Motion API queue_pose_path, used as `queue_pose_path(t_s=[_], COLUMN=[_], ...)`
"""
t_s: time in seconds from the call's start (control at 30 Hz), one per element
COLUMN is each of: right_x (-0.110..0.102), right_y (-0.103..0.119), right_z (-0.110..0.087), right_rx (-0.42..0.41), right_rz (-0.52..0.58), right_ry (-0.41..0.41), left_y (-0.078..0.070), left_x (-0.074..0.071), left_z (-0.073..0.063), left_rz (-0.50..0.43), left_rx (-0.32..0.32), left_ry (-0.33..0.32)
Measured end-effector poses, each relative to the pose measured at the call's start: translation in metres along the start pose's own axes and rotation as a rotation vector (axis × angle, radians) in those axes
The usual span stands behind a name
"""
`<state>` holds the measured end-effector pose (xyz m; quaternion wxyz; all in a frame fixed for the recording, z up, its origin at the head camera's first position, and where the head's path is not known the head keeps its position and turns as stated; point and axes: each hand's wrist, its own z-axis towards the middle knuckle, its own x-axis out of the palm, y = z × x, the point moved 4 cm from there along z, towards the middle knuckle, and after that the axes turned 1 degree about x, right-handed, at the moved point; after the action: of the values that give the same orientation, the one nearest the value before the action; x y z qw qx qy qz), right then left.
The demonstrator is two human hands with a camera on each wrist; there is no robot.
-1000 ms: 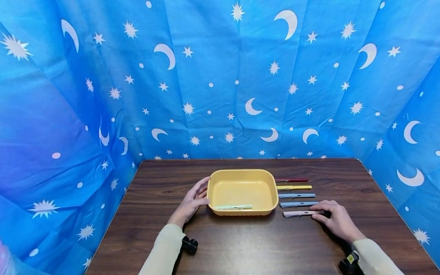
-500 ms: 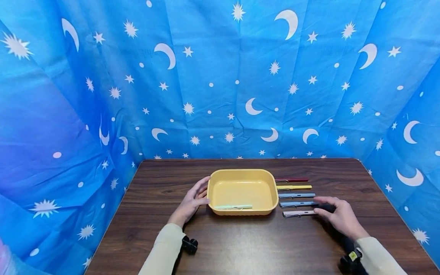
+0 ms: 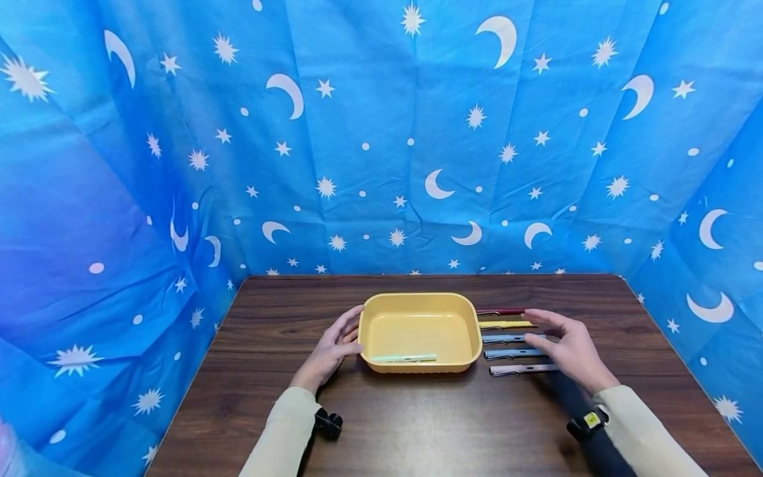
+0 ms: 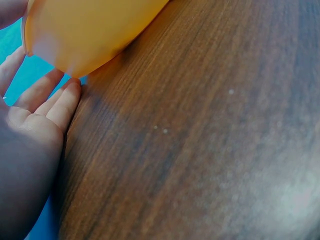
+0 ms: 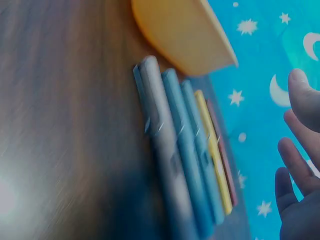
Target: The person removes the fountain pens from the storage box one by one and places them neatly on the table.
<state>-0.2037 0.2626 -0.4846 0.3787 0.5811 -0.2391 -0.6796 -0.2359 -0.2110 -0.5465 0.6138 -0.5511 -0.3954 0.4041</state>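
Observation:
A yellow rectangular tray [image 3: 417,330] stands on the table with a mint-green pen [image 3: 411,358] lying inside along its near wall. My left hand [image 3: 328,351] rests against the tray's left side, thumb and fingers spread along the wall. To the right of the tray, pens lie in a row: dark red [image 3: 501,311], yellow [image 3: 507,325], two blue pens [image 3: 515,354] and a pale pinkish-grey pen [image 3: 518,370] nearest me. Over their right ends hovers my right hand [image 3: 572,348], thumb and fingers apart, holding nothing. In the right wrist view its fingers [image 5: 296,157] are raised beside the pens.
The dark wood-grain table [image 3: 429,424] ends at the back against a blue cloth [image 3: 381,132] with moons and stars, which also hangs at both sides. Black wrist cameras [image 3: 587,424] sit below both hands.
My right hand has released the pinkish-grey pen and moved up and away, toward the yellow and dark red pens. The left hand and the tray stay in place.

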Motion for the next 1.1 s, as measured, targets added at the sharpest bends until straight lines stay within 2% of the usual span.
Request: queue_pose_path(t_s=[0.23, 0.5, 0.77, 1.1], right_x=[0.021, 0.054, 0.085, 0.117], right_y=[0.026, 0.059, 0.083, 0.096], right_z=[0.027, 0.053, 0.066, 0.077], right_rx=[-0.041, -0.099, -0.129, -0.143], right_rz=[0.073, 0.190, 0.204, 0.187], right_ry=[0.054, 0.150, 0.234, 0.357], left_y=[-0.001, -0.001, 0.000, -0.001], left_x=[0.000, 0.000, 0.002, 0.001], left_z=[-0.001, -0.001, -0.001, -0.001], left_rz=[0.008, 0.009, 0.000, 0.000], left_rx=[-0.007, -0.001, 0.004, -0.004], left_ry=[-0.002, -0.007, -0.003, -0.007])
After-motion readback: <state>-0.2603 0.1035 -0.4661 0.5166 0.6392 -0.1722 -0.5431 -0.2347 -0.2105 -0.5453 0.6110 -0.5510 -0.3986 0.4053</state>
